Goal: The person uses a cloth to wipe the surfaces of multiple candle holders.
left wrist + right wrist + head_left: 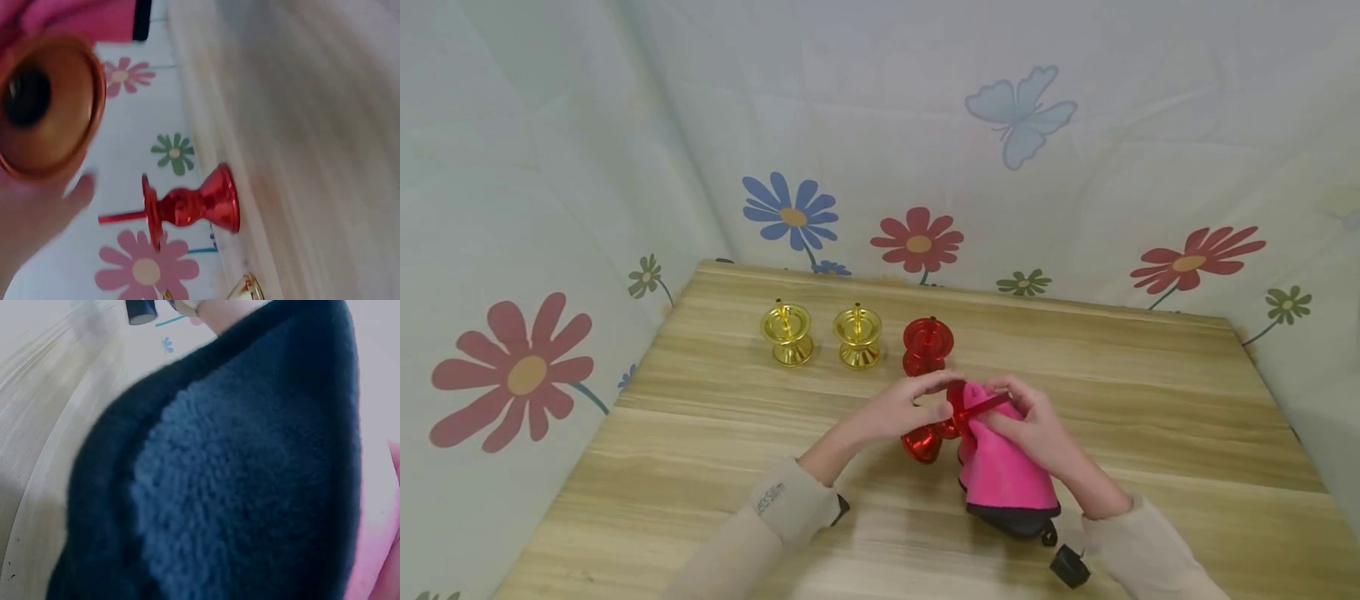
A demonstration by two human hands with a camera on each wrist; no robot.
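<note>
My left hand (891,412) grips a shiny red candle holder (922,443), tipped on its side above the table, its spike pointing right. In the left wrist view the hollow underside of its base (69,131) faces the camera. Pinched in my right hand (1037,429) is a pink cloth (1007,479) with black edging, bunched against the holder's dish beside the spike. The right wrist view is mostly filled by the cloth's dark fluffy side (237,481), which hides the right fingers there. Just behind the hands a second red candle holder (927,340) stands upright.
Two gold candle holders, one at the far left (787,329) and one nearer the middle (858,333), stand in a row with the upright red one on the wood-grain table (700,433). A flower-printed curtain (865,108) borders the table's back and sides.
</note>
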